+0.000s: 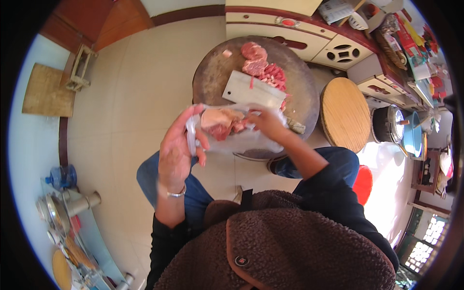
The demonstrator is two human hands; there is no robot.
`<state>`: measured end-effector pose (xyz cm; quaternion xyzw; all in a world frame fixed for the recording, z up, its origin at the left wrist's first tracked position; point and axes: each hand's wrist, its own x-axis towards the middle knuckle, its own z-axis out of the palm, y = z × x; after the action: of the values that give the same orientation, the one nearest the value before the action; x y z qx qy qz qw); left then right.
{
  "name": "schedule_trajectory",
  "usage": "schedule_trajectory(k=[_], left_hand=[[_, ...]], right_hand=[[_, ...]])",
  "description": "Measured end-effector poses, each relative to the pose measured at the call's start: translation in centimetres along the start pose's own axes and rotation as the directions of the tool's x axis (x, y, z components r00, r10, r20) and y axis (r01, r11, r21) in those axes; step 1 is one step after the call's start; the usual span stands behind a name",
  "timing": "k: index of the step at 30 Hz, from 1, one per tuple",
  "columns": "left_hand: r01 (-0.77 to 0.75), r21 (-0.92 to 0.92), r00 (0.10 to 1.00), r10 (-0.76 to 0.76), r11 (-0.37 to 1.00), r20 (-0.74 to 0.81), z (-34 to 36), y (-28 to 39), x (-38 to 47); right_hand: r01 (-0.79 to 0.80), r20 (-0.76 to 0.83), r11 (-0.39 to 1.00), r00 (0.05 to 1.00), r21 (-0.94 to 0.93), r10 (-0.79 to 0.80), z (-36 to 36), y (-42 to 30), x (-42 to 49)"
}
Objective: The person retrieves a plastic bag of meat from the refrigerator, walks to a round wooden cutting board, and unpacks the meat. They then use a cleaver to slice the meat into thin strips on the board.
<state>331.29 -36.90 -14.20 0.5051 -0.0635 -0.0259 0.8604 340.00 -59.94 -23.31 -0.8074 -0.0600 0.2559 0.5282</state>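
Observation:
A clear plastic bag point(239, 143) with pieces of raw meat point(219, 121) in it is held over the near edge of a round wooden chopping block point(214, 79). My left hand point(177, 148) has a bag handle looped over it, at the bag's left side. At the bag's right part is my right hand point(268, 123), blurred, its fingertips by the meat; its exact hold is unclear. A cleaver point(250, 90) lies flat on the block, its handle point(295, 125) partly behind the bag. Beyond the blade sit larger meat pieces point(255, 54) and a heap of cut meat strips point(273, 77).
A small pale scrap point(227, 53) lies on the block's far left. To the right stand a round wooden-topped stool point(346, 114), a lidded pot point(388, 123) and a blue basin point(412, 134). Cabinets point(253, 23) line the far side. A red round seat point(363, 185) shows beside my right knee.

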Motion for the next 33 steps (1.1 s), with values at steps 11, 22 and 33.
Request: schedule_trajectory(k=[11, 22, 33], left_hand=[[-0.010, 0.128, 0.999, 0.015, 0.992, -0.036, 0.1, 1.2, 0.1], [-0.021, 0.146, 1.000, 0.022, 0.989, -0.002, -0.4, 0.8, -0.4], [-0.019, 0.097, 0.995, 0.028, 0.995, -0.099, -1.9, 0.4, -0.2]], right_hand=[[-0.005, -0.224, 0.512, 0.903, -0.859, -0.367, -5.0, -2.4, -2.6], [0.729, 0.136, 0.540, 0.639, -0.420, -0.757, 1.8, -7.3, -3.3], [0.247, 0.214, 0.934, 0.958, -0.258, -0.194, 4.5, -2.5, 6.7]])
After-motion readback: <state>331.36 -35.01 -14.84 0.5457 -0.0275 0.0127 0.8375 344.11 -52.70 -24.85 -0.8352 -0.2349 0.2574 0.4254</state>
